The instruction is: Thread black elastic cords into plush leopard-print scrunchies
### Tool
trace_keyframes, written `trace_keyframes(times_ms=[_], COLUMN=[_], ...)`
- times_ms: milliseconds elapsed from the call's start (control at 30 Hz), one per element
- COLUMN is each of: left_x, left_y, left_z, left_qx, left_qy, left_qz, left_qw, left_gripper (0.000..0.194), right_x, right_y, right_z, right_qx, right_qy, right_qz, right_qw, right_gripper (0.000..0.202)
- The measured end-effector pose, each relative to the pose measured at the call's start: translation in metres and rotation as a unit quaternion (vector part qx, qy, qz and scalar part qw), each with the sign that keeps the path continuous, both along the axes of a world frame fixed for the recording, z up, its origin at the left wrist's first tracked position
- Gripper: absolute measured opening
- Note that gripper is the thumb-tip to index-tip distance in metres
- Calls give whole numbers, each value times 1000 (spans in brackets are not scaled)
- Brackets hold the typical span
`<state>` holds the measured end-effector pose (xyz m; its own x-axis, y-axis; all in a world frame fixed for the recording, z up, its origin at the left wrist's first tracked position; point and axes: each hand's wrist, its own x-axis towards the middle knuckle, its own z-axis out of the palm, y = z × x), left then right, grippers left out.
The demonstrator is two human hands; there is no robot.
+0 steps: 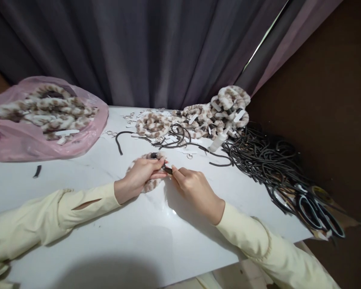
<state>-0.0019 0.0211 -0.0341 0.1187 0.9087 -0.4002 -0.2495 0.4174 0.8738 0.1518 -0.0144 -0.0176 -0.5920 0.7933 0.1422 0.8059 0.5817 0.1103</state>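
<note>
My left hand point(138, 173) is closed on a fluffy white-and-brown ring point(152, 185), which lies low over the white table point(132, 237). A black band point(153, 155) wraps part of the ring at its far side. My right hand point(195, 188) pinches a short dark piece point(168, 170) that reaches toward the left fingertips. Whether this piece is a tool or a strip, I cannot tell, and its other end is hidden by the fingers. Both hands meet near the middle of the table.
Several fluffy rings point(195, 114) with white tags are heaped at the back. More fill a pink plastic bag point(92, 138) on the left. Black cords point(258, 154) pile up at the right, with scissors point(309, 212) nearby. A clear bottle point(218, 141) lies tilted beside small metal clasps point(189, 155).
</note>
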Motion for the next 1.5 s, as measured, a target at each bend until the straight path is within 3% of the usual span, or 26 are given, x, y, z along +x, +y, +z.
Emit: trace_keyframes(times_ms=[133,333,467,567,733,1033,1500], left_x=[4,7,6,5,2,1,2], left_y=[-3,-5,-5,-6,-4,-2,-4], left_z=[-2,2,5,5,1,0,-2], left_qx=[12,2,3,21,41,36,17], left_qy=[-8,-12,-2,2,21,21,29], left_qz=[27,47,42,15,-7,7,12], left_qw=[1000,999,999,1000,999,999,999], left_gripper=[12,15,19,20,19,18,16], right_x=[-10,-18,-15,-10,-7,6,2], right_y=[-5,-2,8,12,5,4,9], right_z=[2,3,2,2,3,7,4], right_qx=[-22,-30,-65,-84,-79,-75,-119], right_qy=[-3,-14,105,190,209,276,279], right_qz=[-37,-42,-69,-83,-68,-62,-53], right_qw=[999,999,990,975,972,956,951], right_gripper=[25,27,14,18,16,22,25])
